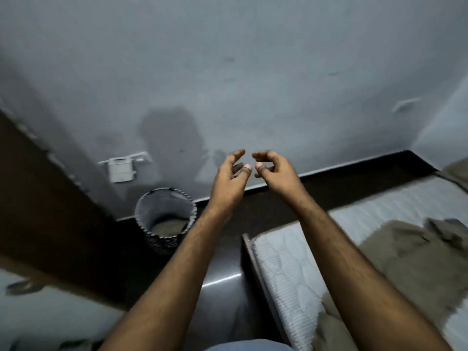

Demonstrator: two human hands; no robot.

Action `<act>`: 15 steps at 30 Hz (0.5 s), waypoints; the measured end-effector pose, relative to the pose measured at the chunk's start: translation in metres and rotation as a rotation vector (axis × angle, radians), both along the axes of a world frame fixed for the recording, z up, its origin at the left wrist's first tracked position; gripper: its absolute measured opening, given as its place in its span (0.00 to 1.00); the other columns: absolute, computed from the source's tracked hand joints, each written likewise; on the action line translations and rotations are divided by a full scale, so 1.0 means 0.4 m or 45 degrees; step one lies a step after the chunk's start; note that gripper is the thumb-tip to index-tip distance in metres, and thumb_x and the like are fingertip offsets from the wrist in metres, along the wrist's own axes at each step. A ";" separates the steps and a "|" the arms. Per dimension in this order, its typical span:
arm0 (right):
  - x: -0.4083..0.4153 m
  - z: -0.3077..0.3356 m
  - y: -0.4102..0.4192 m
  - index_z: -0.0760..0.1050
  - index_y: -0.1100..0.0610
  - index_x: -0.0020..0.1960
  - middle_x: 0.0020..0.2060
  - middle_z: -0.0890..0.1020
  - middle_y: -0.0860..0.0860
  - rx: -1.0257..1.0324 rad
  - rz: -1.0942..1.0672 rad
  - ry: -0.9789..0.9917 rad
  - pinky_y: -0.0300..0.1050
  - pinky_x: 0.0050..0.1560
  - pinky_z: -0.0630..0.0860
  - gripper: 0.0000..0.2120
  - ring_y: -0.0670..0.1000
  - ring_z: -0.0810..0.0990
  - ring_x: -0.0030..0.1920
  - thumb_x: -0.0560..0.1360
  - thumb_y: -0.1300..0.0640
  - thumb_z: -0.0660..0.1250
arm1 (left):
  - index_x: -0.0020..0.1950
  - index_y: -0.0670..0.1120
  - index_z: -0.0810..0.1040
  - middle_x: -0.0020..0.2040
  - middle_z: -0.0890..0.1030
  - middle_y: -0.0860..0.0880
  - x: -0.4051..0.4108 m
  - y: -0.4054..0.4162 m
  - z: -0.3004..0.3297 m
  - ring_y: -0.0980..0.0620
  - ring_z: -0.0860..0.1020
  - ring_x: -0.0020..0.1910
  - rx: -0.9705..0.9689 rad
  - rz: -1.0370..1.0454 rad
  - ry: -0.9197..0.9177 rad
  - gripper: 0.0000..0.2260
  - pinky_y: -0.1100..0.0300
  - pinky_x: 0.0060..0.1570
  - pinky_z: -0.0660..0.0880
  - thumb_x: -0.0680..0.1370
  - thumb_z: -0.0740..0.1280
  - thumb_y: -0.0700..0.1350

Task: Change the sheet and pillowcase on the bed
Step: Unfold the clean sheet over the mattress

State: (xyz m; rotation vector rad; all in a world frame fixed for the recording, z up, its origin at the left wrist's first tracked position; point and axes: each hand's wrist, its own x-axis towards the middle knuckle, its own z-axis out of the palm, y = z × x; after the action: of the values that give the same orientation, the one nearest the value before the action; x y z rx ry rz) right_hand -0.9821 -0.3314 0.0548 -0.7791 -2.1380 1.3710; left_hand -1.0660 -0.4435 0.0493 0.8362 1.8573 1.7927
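Sheet (395,252), olive-brown and rumpled, lies across the quilted white mattress (286,269) of the bed at lower right. Both hands hang in the air before the grey wall (253,72), left hand (231,174) and right hand (273,171) close together, fingers loosely curled, holding nothing. A woven basket (164,219) stands on the floor, left.

woven basket (166,219) on dark floor (222,277), wall socket (121,168)

Two hands (234,173), one basket (166,219), one mattress (291,264).
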 end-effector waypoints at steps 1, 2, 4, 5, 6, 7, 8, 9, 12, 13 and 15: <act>-0.060 0.006 -0.044 0.77 0.54 0.65 0.57 0.82 0.45 0.020 0.067 -0.004 0.35 0.43 0.77 0.13 0.44 0.85 0.46 0.82 0.58 0.64 | 0.68 0.53 0.73 0.64 0.76 0.56 -0.043 -0.054 -0.001 0.54 0.75 0.66 0.005 0.070 0.016 0.16 0.64 0.61 0.72 0.82 0.66 0.40; -0.129 0.012 -0.104 0.77 0.54 0.66 0.57 0.82 0.46 0.035 0.154 0.000 0.32 0.42 0.75 0.13 0.45 0.84 0.45 0.82 0.59 0.64 | 0.68 0.52 0.74 0.65 0.77 0.54 -0.093 -0.117 -0.003 0.54 0.75 0.66 0.024 0.153 0.032 0.16 0.64 0.61 0.72 0.82 0.66 0.39; -0.239 0.022 -0.205 0.76 0.56 0.66 0.58 0.81 0.48 0.070 0.323 0.026 0.27 0.42 0.74 0.14 0.46 0.84 0.45 0.81 0.61 0.64 | 0.66 0.51 0.74 0.64 0.77 0.53 -0.167 -0.218 -0.002 0.53 0.76 0.64 0.056 0.305 0.067 0.15 0.67 0.59 0.73 0.82 0.65 0.37; -0.300 0.027 -0.268 0.76 0.57 0.66 0.58 0.80 0.48 0.083 0.420 0.032 0.26 0.44 0.74 0.14 0.46 0.84 0.46 0.81 0.62 0.64 | 0.64 0.52 0.75 0.62 0.78 0.53 -0.208 -0.277 -0.006 0.53 0.77 0.63 0.058 0.408 0.082 0.14 0.67 0.58 0.74 0.82 0.65 0.37; -0.348 0.032 -0.320 0.77 0.56 0.65 0.58 0.80 0.48 0.097 0.495 0.039 0.28 0.46 0.76 0.14 0.47 0.84 0.47 0.81 0.63 0.64 | 0.62 0.52 0.76 0.61 0.79 0.54 -0.240 -0.326 -0.010 0.53 0.78 0.63 0.055 0.502 0.094 0.13 0.66 0.58 0.75 0.82 0.65 0.38; -0.403 0.031 -0.378 0.77 0.56 0.64 0.58 0.81 0.49 0.098 0.568 0.049 0.32 0.50 0.78 0.13 0.48 0.84 0.49 0.81 0.63 0.64 | 0.62 0.52 0.76 0.60 0.80 0.53 -0.275 -0.382 -0.014 0.53 0.78 0.62 0.048 0.597 0.120 0.11 0.62 0.59 0.76 0.81 0.65 0.40; -0.448 0.031 -0.428 0.77 0.56 0.64 0.58 0.82 0.50 0.087 0.634 0.074 0.37 0.53 0.80 0.13 0.50 0.84 0.50 0.80 0.63 0.64 | 0.63 0.51 0.77 0.61 0.80 0.51 -0.303 -0.432 -0.017 0.52 0.79 0.62 0.041 0.677 0.162 0.11 0.57 0.61 0.77 0.81 0.65 0.43; -0.488 0.028 -0.471 0.78 0.56 0.63 0.56 0.83 0.51 0.063 0.690 0.115 0.43 0.55 0.80 0.12 0.50 0.84 0.52 0.80 0.63 0.64 | 0.63 0.51 0.77 0.61 0.80 0.49 -0.323 -0.476 -0.018 0.52 0.79 0.62 0.031 0.745 0.212 0.11 0.54 0.63 0.77 0.81 0.65 0.45; -0.592 0.024 -0.605 0.79 0.56 0.62 0.51 0.85 0.51 -0.027 0.850 0.214 0.51 0.54 0.82 0.12 0.48 0.84 0.52 0.81 0.58 0.64 | 0.64 0.45 0.78 0.60 0.80 0.47 -0.364 -0.598 -0.020 0.55 0.78 0.60 -0.052 1.020 0.437 0.11 0.62 0.62 0.74 0.82 0.64 0.43; -0.617 0.025 -0.640 0.78 0.57 0.63 0.49 0.85 0.50 -0.066 0.903 0.234 0.46 0.50 0.82 0.11 0.45 0.84 0.50 0.81 0.58 0.64 | 0.65 0.43 0.77 0.60 0.79 0.47 -0.367 -0.624 -0.015 0.56 0.77 0.60 -0.067 1.121 0.507 0.11 0.65 0.61 0.73 0.83 0.64 0.42; -0.663 0.029 -0.696 0.78 0.58 0.63 0.46 0.84 0.47 -0.110 1.037 0.265 0.37 0.47 0.78 0.11 0.38 0.83 0.46 0.82 0.60 0.63 | 0.67 0.42 0.75 0.63 0.78 0.48 -0.381 -0.662 -0.019 0.56 0.76 0.62 -0.070 1.329 0.556 0.13 0.66 0.61 0.71 0.83 0.63 0.43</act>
State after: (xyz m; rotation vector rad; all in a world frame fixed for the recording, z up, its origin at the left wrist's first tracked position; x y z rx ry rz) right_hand -1.2473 -0.6097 0.0665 0.2667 -2.3212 1.8259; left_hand -1.2186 -0.7084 0.0415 0.1968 2.9658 2.1848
